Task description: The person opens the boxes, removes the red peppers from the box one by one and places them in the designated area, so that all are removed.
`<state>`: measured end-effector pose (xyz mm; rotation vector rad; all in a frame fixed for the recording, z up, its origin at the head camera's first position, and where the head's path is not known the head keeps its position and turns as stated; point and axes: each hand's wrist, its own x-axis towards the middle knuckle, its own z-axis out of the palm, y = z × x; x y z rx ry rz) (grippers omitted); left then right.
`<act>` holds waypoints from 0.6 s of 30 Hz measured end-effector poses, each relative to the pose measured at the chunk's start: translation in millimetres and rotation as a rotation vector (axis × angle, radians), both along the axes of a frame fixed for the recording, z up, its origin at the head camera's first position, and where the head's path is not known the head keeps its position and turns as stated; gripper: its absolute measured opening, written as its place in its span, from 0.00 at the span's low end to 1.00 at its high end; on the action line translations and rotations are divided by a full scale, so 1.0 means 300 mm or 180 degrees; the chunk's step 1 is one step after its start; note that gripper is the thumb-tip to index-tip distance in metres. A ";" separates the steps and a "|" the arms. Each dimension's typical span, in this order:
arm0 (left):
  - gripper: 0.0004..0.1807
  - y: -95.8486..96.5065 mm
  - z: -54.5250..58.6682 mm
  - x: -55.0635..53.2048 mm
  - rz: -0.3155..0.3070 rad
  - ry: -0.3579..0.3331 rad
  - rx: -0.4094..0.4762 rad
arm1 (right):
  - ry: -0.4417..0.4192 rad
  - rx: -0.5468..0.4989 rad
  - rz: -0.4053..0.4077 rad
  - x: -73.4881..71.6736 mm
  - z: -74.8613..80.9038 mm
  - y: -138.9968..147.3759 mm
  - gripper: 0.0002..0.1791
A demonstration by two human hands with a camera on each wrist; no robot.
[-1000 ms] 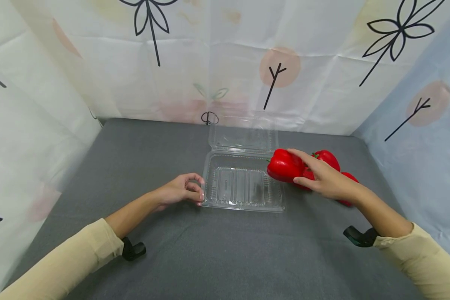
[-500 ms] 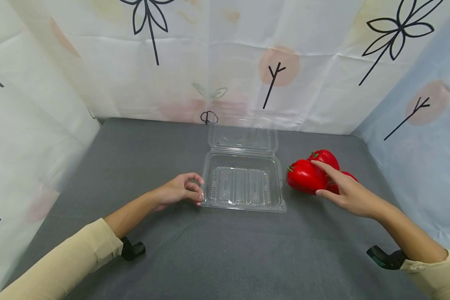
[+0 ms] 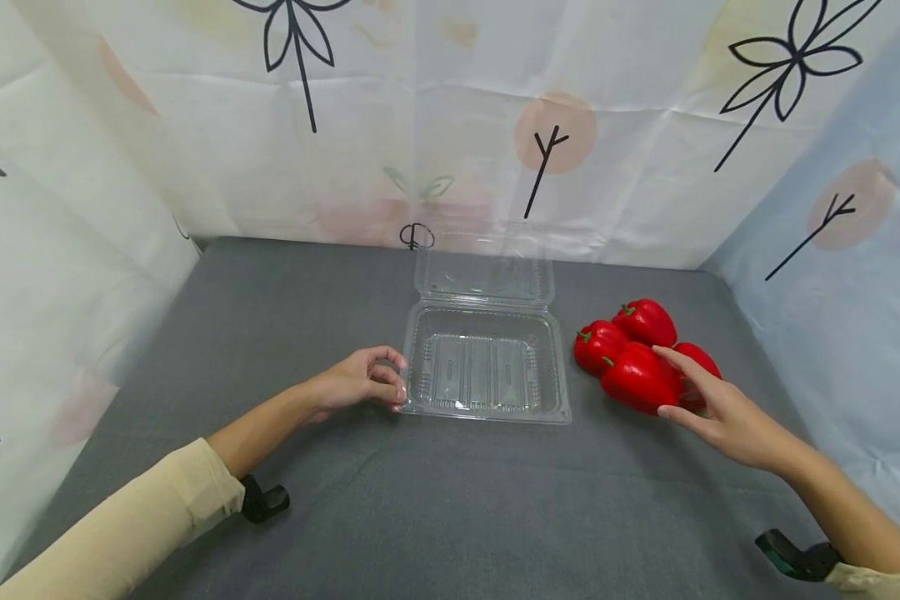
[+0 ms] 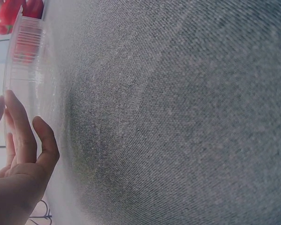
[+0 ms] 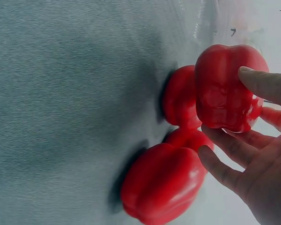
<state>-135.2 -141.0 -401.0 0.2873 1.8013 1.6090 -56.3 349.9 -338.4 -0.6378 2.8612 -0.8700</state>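
Note:
In the head view my left hand [image 3: 356,385] pinches the left rim of a clear plastic clamshell container [image 3: 412,350], whose lid [image 3: 487,279] lies folded back behind the tray. The left wrist view has the thumb and index fingertips [image 4: 11,98] at that rim. On the right, my right hand [image 3: 727,421] holds a red bell pepper [image 3: 640,379] with a green stem, thumb on one side and fingers on the other. Close about it are other red bell peppers: one at its left [image 3: 598,346], one behind [image 3: 647,322], and one partly hidden by the hand [image 3: 701,360].
A dark grey cloth [image 3: 450,500] covers the table. Patterned white curtains [image 3: 630,192] stand along the back and both sides. A black wrist mount [image 3: 264,498] sits on the left forearm, another [image 3: 798,557] on the right.
My right hand has carried the pepper rightward and nearer to me, away from the container's right edge, uncovering the pepper at the left. My left hand has stayed at the rim.

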 end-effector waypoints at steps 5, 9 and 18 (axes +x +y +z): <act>0.20 0.000 0.000 0.001 0.0011 -0.0004 -0.0016 | 0.0097 0.0038 -0.0027 0.014 -0.026 0.017 0.45; 0.21 0.001 0.001 0.001 0.0015 0.0002 -0.0033 | 0.0167 0.0009 -0.0043 0.022 -0.044 0.028 0.46; 0.21 -0.002 -0.004 -0.001 0.0019 -0.0005 -0.0064 | 0.0166 -0.0110 -0.0086 0.044 -0.091 0.049 0.46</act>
